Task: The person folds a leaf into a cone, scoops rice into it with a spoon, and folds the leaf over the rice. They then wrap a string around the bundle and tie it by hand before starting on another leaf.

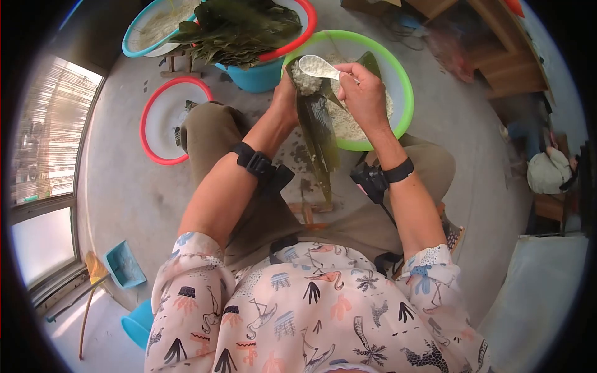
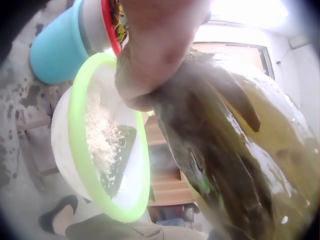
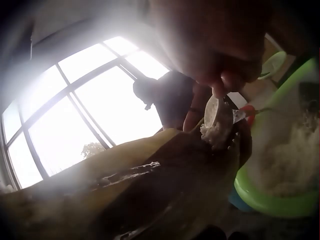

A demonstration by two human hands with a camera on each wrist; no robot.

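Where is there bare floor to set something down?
Bare floor lies between the lower red-rimmed basin and the blue dustpan, and between the green-rimmed basin and the wooden furniture. It is crowded around the held leaf, leaf pile and blue bucket.

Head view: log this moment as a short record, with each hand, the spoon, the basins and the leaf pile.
Left hand: holds leaves bearing rice
Right hand: grips the spoon
Spoon: bowl at the rice in the held leaves
Green basin: in front of the person, more rice inside
Floor basin: red rim, beside the left knee
Leaf pile: in another red-rimmed basin, beyond the left hand
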